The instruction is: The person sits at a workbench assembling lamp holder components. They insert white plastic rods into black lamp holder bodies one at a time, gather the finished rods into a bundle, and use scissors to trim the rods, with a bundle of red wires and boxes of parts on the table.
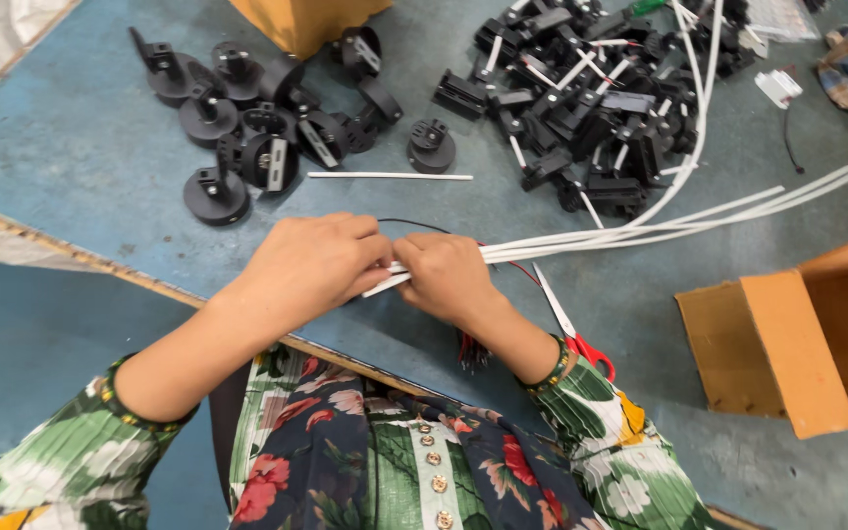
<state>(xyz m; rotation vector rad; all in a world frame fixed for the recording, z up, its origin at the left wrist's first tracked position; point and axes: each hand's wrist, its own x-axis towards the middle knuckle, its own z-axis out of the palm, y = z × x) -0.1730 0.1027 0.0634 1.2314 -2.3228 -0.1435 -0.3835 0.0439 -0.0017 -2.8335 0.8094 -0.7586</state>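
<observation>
- Basically, we had both hands on the bundle of white tubes (640, 228) at the counter (71, 167) edge.
- Left hand (311, 265): fingers clamped on the near tube ends.
- Right hand (449, 277): fingers wrapped tight round the bundle just beside it.
- Our judgement: keep ends flush, grip close together, avoid snagging the red scissors (573, 334) underneath.
- Black round parts (247, 128) lay well apart.

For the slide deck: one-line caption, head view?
Both hands grip white tubes over a blue table.
</observation>
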